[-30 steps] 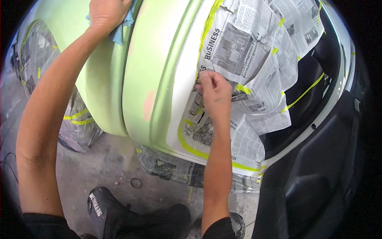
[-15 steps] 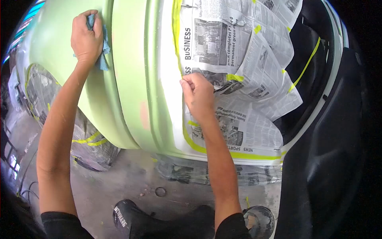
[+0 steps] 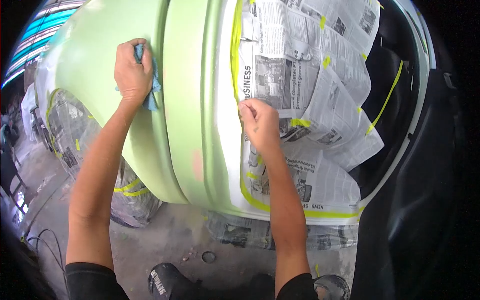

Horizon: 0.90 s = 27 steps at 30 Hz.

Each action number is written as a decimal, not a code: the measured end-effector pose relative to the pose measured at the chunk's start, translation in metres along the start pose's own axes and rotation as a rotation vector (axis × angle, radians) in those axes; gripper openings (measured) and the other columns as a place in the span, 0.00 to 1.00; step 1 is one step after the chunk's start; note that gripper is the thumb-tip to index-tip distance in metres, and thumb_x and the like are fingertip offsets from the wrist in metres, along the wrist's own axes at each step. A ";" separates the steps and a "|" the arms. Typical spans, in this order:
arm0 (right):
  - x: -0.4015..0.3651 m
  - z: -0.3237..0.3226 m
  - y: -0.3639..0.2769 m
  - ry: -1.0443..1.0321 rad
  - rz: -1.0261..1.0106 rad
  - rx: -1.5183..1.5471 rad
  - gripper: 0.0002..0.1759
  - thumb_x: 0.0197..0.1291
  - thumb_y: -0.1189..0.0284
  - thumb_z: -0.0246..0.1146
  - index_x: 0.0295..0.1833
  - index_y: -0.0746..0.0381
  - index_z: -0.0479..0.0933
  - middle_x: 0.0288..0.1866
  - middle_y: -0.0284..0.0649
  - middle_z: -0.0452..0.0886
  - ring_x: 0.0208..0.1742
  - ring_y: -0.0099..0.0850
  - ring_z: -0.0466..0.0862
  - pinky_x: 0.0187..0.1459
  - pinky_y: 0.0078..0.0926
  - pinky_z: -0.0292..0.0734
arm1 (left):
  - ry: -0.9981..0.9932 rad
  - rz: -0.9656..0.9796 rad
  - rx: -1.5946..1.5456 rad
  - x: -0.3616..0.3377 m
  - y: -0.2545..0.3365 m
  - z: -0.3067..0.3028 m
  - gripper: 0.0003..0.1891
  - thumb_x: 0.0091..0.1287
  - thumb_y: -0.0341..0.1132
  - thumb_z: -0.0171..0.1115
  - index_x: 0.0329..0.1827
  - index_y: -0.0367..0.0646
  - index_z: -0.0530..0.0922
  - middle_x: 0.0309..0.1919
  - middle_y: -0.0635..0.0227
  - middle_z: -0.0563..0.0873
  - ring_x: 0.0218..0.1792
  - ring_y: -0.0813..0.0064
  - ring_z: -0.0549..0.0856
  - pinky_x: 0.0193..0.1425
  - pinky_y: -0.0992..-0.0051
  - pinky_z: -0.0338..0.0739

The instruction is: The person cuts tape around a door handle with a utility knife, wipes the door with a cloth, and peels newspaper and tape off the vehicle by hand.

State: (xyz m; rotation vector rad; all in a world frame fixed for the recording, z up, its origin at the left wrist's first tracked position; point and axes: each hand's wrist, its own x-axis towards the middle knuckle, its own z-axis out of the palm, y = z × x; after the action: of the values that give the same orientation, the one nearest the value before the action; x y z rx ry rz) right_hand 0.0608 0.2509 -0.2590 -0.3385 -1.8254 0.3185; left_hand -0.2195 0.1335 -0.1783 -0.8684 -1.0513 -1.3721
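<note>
My left hand (image 3: 134, 72) is closed round a blue cloth (image 3: 153, 82), which lies against the pale green car panel (image 3: 100, 35) beside a vertical panel gap. My right hand (image 3: 260, 122) is closed, thumb and fingers pinched, at the yellow masking tape (image 3: 235, 60) along the white edge of the opening. Whatever its fingertips hold is too small to make out. Newspaper sheets (image 3: 280, 80), joined with bits of yellow tape, cover much of the opening to the right of that edge.
A wheel wrapped in plastic and paper (image 3: 132, 200) is at lower left. More masking paper (image 3: 240, 230) runs below the panel. A dark ring (image 3: 208, 257) and a black cable (image 3: 47, 237) lie on the floor. A black panel (image 3: 425, 175) is at right.
The view has shifted, so the car appears further right and lower. My left hand and the cloth stay on the green panel; my right hand sits slightly higher along the tape edge.
</note>
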 end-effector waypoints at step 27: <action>0.102 0.022 -0.050 0.230 -0.192 -0.171 0.10 0.68 0.71 0.67 0.38 0.68 0.83 0.27 0.51 0.85 0.31 0.47 0.86 0.38 0.44 0.80 | -0.006 -0.025 -0.086 0.004 0.003 -0.007 0.08 0.69 0.28 0.66 0.48 0.41 0.80 0.44 0.58 0.84 0.45 0.53 0.85 0.49 0.62 0.79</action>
State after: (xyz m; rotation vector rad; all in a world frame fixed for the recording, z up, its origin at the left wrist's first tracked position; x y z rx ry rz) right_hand 0.0092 0.2430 -0.1557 -0.3023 -1.6457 -0.0105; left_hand -0.2165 0.1253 -0.1764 -0.9257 -1.0167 -1.4454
